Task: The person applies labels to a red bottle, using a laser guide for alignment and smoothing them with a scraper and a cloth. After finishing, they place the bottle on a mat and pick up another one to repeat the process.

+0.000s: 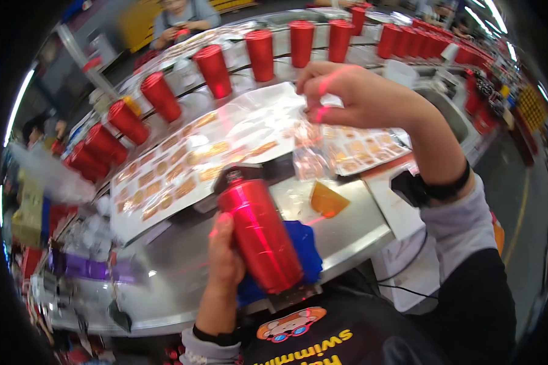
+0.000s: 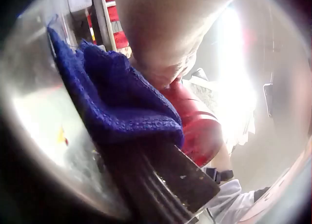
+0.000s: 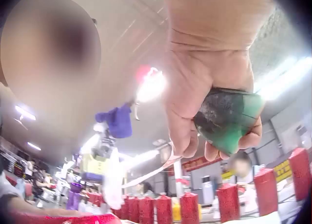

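My left hand (image 1: 224,252) grips the side of a shiny red metal bottle (image 1: 262,237), thumb up along it and the other fingers hidden. The bottle lies tilted, its narrow neck pointing away from me, over a blue cloth (image 1: 304,249). In the left wrist view, the cloth (image 2: 122,102) drapes a dark metal stand (image 2: 180,180). My right hand (image 1: 353,97) is raised over the table with bent fingers. The right wrist view shows that hand (image 3: 209,82) holding a dark and green translucent piece (image 3: 229,116) against its palm. A thin clear strip (image 3: 146,176) trails from its fingertips.
White sheets (image 1: 164,213) with rows of gold stickers cover the table beyond the bottle. An amber translucent piece (image 1: 327,201) lies on the metal tabletop (image 1: 176,267). Red bottles (image 1: 260,55) stand along the far line. A person (image 1: 186,21) works opposite.
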### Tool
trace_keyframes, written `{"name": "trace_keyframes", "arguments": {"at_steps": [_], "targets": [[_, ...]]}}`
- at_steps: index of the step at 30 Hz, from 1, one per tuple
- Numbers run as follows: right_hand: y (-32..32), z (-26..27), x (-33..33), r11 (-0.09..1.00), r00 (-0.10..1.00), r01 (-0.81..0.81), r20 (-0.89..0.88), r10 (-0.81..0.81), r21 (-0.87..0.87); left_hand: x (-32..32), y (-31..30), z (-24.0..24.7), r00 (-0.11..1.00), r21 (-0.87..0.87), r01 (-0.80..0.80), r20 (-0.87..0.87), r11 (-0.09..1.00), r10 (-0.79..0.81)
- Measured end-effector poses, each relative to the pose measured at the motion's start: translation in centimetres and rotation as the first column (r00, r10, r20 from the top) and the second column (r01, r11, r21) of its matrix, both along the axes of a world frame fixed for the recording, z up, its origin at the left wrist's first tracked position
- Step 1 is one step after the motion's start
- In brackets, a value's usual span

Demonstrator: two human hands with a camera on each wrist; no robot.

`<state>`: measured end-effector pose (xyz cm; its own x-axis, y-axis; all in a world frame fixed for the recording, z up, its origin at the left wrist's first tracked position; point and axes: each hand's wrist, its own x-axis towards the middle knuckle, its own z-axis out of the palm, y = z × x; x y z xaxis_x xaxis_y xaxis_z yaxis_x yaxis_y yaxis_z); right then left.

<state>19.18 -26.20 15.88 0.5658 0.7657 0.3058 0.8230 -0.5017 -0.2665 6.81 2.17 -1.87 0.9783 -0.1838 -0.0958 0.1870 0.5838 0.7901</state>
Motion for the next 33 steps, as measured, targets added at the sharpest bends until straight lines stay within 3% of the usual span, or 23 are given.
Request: {"name": "trace_keyframes", "arguments": {"at_steps": [3, 7, 11, 12, 15, 16, 19, 22, 24, 28, 30, 33], "targets": [[-5.4, -2.2, 5.2, 0.980, 0.978, 0.196, -0.065, -0.198, -0.039, -0.2, -0.1, 0.0, 1.000, 0.030, -0.024, 0.013, 0.999, 0.023], [-12.3, -8.1, 11.6, 0.783, 0.779, 0.609, -0.092, -0.621, -0.131, -0.2, 0.0, -1.3, 0.996, 0.102, -0.085, 0.035, 0.991, 0.082], [-17.0, -18.3, 17.9, 0.656, 0.718, 0.686, 0.146, -0.680, -0.315, -0.3, 0.5, -1.9, 0.995, 0.116, -0.100, 0.001, 0.988, 0.101], [-16.8, -19.8, 18.3, 0.579, 0.655, 0.736, 0.151, -0.741, -0.351, -0.5, 0.4, -1.6, 0.993, 0.143, -0.119, 0.001, 0.983, 0.120], [-17.2, -22.0, 19.3, 0.490, 0.558, 0.822, 0.233, -0.796, -0.291, -0.5, 0.3, -0.8, 0.994, 0.180, -0.102, -0.009, 0.978, 0.105], [-15.5, -19.5, 18.0, 0.482, 0.566, 0.804, 0.198, -0.800, -0.349, -0.5, 0.2, -0.6, 0.996, 0.183, -0.087, -0.012, 0.979, 0.091], [-12.4, -15.1, 15.6, 0.671, 0.721, 0.693, 0.228, -0.655, -0.264, -0.6, 0.0, -0.1, 0.995, 0.148, -0.092, -0.012, 0.985, 0.095], [-8.6, -10.5, 11.4, 0.880, 0.891, 0.441, 0.204, -0.405, -0.176, -0.5, 0.1, -0.2, 0.999, 0.080, -0.014, -0.028, 0.997, 0.017], [-5.8, -7.6, 7.8, 0.955, 0.948, 0.267, 0.215, -0.236, -0.130, -0.3, -0.1, 0.2, 0.999, 0.036, -0.003, -0.032, 0.999, 0.005], [0.1, -1.8, 0.2, 0.995, 0.997, 0.061, 0.060, -0.056, -0.083, -0.1, -0.4, 0.8, 0.997, 0.027, -0.031, 0.077, 0.999, 0.028], [2.2, 0.5, -2.0, 0.994, 0.994, -0.106, 0.011, 0.107, -0.026, -0.1, -0.6, 1.1, 0.990, -0.028, -0.059, 0.126, 0.998, 0.062], [5.4, 0.8, -3.9, 0.970, 0.967, -0.231, -0.092, 0.238, 0.078, -1.3, -1.1, 1.9, 0.974, 0.074, -0.120, 0.202, 0.990, 0.103]]}}
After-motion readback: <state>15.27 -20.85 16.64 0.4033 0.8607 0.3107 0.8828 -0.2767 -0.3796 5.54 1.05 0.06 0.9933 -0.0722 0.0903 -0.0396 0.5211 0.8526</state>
